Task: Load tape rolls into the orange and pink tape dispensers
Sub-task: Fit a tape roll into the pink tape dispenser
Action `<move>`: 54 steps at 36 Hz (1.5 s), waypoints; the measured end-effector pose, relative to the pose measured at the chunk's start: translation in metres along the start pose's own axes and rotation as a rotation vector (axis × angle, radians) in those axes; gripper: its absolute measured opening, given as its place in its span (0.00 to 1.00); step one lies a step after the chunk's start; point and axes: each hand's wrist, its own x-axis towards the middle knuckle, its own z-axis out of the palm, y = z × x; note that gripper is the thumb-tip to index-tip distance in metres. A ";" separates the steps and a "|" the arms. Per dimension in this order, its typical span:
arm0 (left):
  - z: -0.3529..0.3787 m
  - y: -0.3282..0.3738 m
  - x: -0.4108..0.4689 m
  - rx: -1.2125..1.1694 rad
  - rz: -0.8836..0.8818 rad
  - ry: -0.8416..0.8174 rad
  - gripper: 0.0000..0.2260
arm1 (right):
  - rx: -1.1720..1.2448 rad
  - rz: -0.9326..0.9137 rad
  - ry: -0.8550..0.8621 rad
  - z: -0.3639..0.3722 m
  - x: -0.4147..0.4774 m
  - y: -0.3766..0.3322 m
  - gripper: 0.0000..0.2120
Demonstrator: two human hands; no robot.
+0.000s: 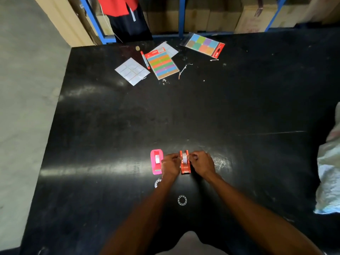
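The orange tape dispenser [184, 165] stands on the black table [184, 111] between my two hands, with a pale tape roll [184, 157] sitting in its cradle. My left hand [171, 165] presses against its left side and my right hand [201, 162] pinches at its right side near the roll. The pink tape dispenser [156, 163] lies just left of my left hand, a white roll showing in its slot. Two clear ring-shaped pieces lie nearer me: one clear ring [157, 183] partly under my left wrist, the other clear ring [182, 200] between my forearms.
At the far side lie white label sheets [132, 71], a red marker [145, 60], a striped coloured sticker pack [162, 64] and a second coloured sticker pack [203, 45]. A pale plastic bag [329, 172] rests at the right edge. Cardboard boxes and a blue rack stand behind the table.
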 end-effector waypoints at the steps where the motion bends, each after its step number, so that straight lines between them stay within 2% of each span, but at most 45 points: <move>1: -0.005 0.012 -0.011 0.001 0.023 0.002 0.10 | -0.004 0.007 0.051 -0.001 -0.004 -0.003 0.12; 4: -0.034 0.051 -0.049 0.125 0.153 0.035 0.10 | -0.047 -0.062 0.218 -0.006 -0.017 -0.019 0.11; 6: -0.055 0.058 -0.060 0.037 0.226 0.106 0.09 | -0.066 -0.180 0.253 -0.007 -0.025 -0.035 0.09; 8: -0.077 0.052 -0.054 0.074 0.290 0.224 0.08 | -0.067 -0.324 0.189 -0.001 -0.029 -0.048 0.07; 10: -0.106 0.045 -0.049 0.175 0.341 0.260 0.10 | -0.130 -0.465 0.050 0.010 -0.031 -0.063 0.05; 13: -0.136 0.034 -0.037 0.276 0.364 0.132 0.23 | -0.316 -0.603 -0.122 0.027 -0.029 -0.079 0.09; 17: -0.158 0.029 -0.025 0.601 0.230 -0.209 0.43 | -0.516 -0.704 -0.152 0.048 -0.030 -0.088 0.17; 21: -0.152 0.022 -0.016 0.701 0.244 -0.321 0.51 | -0.589 -0.693 -0.119 0.057 -0.030 -0.086 0.14; 26: -0.142 -0.004 0.016 0.664 0.264 -0.311 0.57 | -0.613 -0.643 -0.123 0.057 -0.037 -0.088 0.13; 30: -0.143 0.022 -0.009 0.641 0.309 -0.304 0.52 | -0.599 -0.647 -0.039 0.058 -0.039 -0.086 0.10; 34: -0.144 0.022 -0.012 0.635 0.342 -0.259 0.49 | -0.576 -0.610 -0.005 0.059 -0.032 -0.087 0.15; 38: -0.141 0.018 -0.014 0.613 0.344 -0.214 0.49 | -0.640 -0.583 -0.048 0.058 -0.026 -0.096 0.19; 49: -0.143 0.028 -0.024 0.606 0.301 -0.216 0.47 | -0.758 -0.435 -0.145 0.071 -0.008 -0.111 0.21; 54: -0.143 0.032 -0.026 0.609 0.291 -0.218 0.47 | -0.730 -0.413 -0.208 0.070 -0.001 -0.119 0.18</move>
